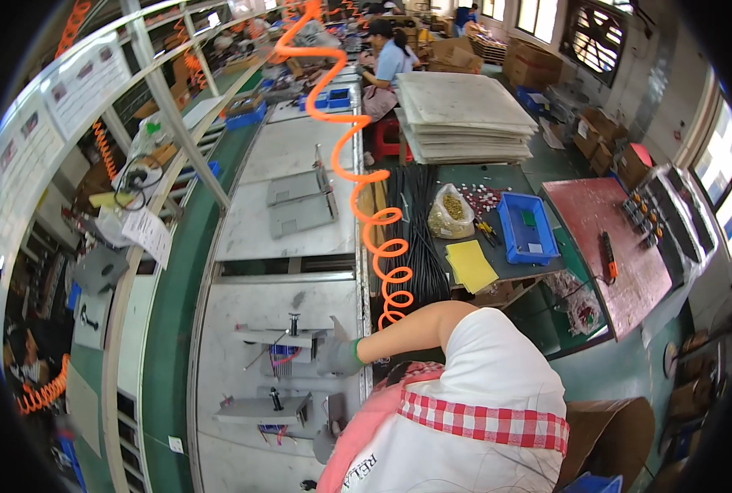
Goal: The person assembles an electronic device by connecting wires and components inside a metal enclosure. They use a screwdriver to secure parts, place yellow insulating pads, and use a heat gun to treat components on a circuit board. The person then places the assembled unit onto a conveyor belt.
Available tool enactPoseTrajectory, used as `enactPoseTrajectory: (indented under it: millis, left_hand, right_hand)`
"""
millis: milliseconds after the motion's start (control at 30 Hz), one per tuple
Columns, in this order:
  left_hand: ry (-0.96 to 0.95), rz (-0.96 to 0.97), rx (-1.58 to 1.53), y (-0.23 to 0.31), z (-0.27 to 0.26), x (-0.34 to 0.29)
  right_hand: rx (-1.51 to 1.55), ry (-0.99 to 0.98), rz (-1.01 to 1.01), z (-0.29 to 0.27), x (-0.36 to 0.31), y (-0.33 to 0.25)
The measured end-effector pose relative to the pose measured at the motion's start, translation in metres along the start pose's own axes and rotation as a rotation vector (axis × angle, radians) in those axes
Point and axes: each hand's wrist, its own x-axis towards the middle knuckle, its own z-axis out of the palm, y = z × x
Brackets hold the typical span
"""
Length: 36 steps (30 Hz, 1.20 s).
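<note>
My right hand (339, 355), in a grey glove with a green cuff, is at the right end of a grey metal panel (277, 337). Its fingers look closed on that end. A black post stands on the panel, and a blue-purple coil (285, 353) with pink wires shows under it. Nearer lies a second, similar grey panel (259, 409) with a black post and coloured wires. My left hand (325, 444), also in a grey glove, is beside that panel's near right end, partly hidden behind my pink apron. Its fingers do not show clearly.
Farther along the white work boards (288, 156) lie more grey panels (300, 203). An orange coiled hose (358, 177) hangs down beside them. To the right are black cables (415, 238), a bag of brass-coloured parts (451, 215), yellow sheets (471, 265) and a blue tray (510, 246). A co-worker (389, 62) sits farther off.
</note>
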Motion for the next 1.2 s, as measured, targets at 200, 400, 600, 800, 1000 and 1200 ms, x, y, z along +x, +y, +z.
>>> enactPoseTrajectory:
  millis: [200, 400, 600, 800, 1000, 1200]
  left_hand:
    - [0.227, -0.107, -0.103, 0.045, -0.036, -0.031]
    - [0.186, -0.091, -0.151, 0.034, -0.064, -0.051]
    - [0.122, -0.197, -0.134, 0.026, -0.053, -0.059]
    - [0.116, -0.224, -0.153, 0.023, -0.051, -0.058]
    - [0.066, -0.224, -0.147, 0.015, -0.056, -0.057]
    - [0.095, -0.179, -0.175, 0.002, -0.067, -0.068]
  right_hand:
    - [-0.215, 0.154, 0.286, 0.021, 0.025, -0.002]
    - [-0.038, 0.006, -0.218, 0.012, 0.046, -0.001]
    - [-0.150, -0.330, -0.309, 0.017, 0.065, -0.013]
    - [-0.183, -0.366, -0.302, 0.020, 0.070, -0.015]
    - [-0.157, -0.312, -0.303, 0.028, 0.071, -0.012]
    - [0.037, -0.187, -0.283, 0.023, 0.072, -0.030]
